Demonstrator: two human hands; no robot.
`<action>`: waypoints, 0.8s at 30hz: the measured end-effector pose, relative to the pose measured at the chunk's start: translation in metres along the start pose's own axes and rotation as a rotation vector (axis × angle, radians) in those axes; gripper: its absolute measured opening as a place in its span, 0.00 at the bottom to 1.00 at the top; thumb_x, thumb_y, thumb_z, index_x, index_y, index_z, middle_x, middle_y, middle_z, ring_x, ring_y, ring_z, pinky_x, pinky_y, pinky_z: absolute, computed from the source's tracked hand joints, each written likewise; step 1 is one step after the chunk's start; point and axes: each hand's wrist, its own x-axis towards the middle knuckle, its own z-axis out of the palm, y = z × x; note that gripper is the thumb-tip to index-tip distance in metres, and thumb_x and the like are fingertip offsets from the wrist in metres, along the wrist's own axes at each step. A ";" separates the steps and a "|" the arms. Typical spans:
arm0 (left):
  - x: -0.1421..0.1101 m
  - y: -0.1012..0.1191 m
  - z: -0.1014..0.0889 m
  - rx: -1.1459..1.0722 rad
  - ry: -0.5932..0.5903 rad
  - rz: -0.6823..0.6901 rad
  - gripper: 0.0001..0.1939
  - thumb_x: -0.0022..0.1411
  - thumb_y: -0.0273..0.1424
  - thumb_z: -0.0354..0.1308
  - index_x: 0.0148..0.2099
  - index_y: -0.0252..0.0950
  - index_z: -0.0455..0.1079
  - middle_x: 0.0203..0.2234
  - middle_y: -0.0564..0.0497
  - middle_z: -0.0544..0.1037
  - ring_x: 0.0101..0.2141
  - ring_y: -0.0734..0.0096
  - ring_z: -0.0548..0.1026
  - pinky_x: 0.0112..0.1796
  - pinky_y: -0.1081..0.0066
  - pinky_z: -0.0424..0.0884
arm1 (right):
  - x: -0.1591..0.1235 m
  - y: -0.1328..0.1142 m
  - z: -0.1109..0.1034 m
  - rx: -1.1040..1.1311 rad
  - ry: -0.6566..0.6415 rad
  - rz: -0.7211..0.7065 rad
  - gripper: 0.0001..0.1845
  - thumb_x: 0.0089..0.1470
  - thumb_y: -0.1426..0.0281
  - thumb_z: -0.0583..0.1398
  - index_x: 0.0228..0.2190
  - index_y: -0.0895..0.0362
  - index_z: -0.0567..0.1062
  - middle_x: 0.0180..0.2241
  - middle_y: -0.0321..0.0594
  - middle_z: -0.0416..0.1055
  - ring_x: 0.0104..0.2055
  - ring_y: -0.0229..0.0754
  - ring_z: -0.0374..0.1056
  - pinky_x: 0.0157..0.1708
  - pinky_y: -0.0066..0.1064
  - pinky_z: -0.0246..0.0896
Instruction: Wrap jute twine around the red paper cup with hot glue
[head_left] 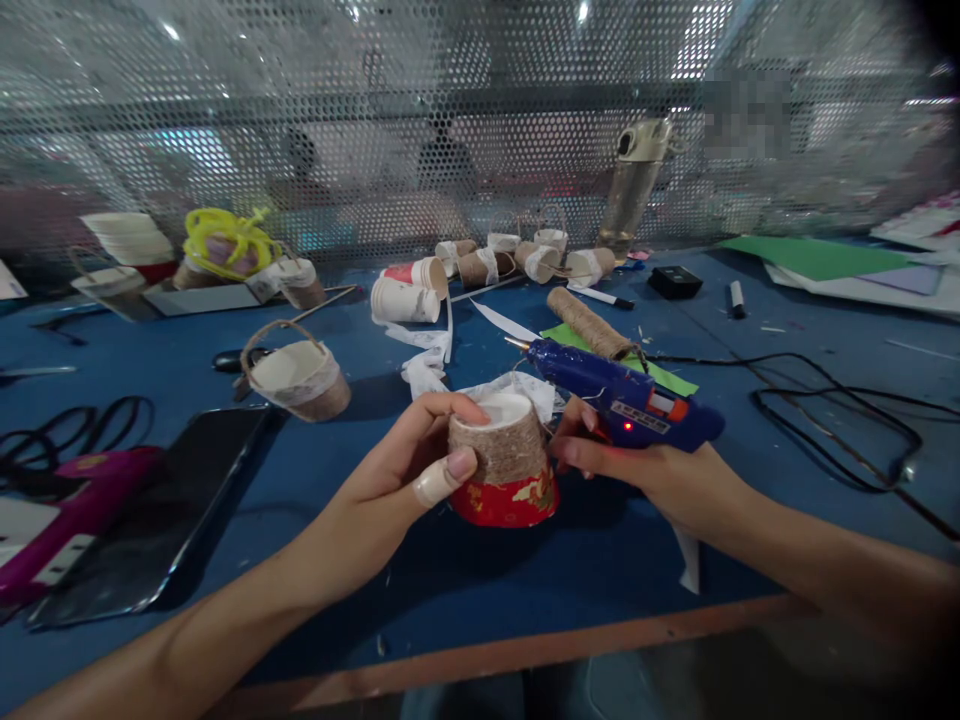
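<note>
A: Where is the work in hand?

B: A red paper cup (510, 505), upside down with its white base facing up, sits front and center over a blue table (600, 560). Brown twine wraps the half nearest the base. Whether its rim touches the tabletop cannot be told.

A: And the grip?

B: The person's left hand (409, 465), a bandage around its thumb, clasps the cup, thumb on the twine and a finger at the base's edge. The right hand (660, 475) carries a blue hot-glue gun (607, 385), its red light lit and its nozzle pointing left, above and behind the cup. The right fingertips meet at the cup's side; what they pinch there is hidden.

A: What lies close by?

B: White lace ribbon (424, 370) trails behind the cup. A roll of twine (589, 322) rests on green paper (679, 377) beyond the gun. To the left stands a small handled basket (311, 400), twine-wrapped and trimmed in lace; nearer the left edge, a magenta glue gun (97, 500) lies beside a dark, glossy slab (195, 500).

A: And farther back?

B: Paper cups (405, 300) lie on their sides near a cluster of small baskets (536, 262). A clear bottle (630, 195) stands before a perforated metal screen (480, 100).
</note>
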 end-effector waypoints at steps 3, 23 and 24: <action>0.001 0.000 0.000 0.007 -0.014 0.002 0.10 0.73 0.31 0.56 0.52 0.50 0.72 0.45 0.56 0.78 0.43 0.74 0.73 0.41 0.79 0.67 | -0.001 -0.001 0.000 0.001 -0.005 0.006 0.15 0.51 0.64 0.71 0.25 0.53 0.70 0.27 0.32 0.72 0.29 0.36 0.67 0.33 0.29 0.69; 0.005 0.007 0.011 -0.012 0.164 -0.079 0.12 0.63 0.34 0.68 0.46 0.45 0.71 0.38 0.54 0.77 0.38 0.68 0.75 0.37 0.74 0.70 | -0.004 -0.007 0.014 -0.046 0.060 -0.033 0.12 0.51 0.66 0.70 0.25 0.51 0.71 0.25 0.31 0.71 0.28 0.37 0.67 0.35 0.32 0.73; 0.005 0.008 0.011 -0.015 0.155 -0.078 0.12 0.63 0.34 0.68 0.46 0.45 0.71 0.38 0.54 0.78 0.38 0.68 0.75 0.36 0.74 0.70 | -0.004 -0.007 0.014 -0.044 0.067 -0.036 0.12 0.50 0.67 0.70 0.25 0.51 0.71 0.25 0.31 0.71 0.28 0.37 0.68 0.36 0.32 0.74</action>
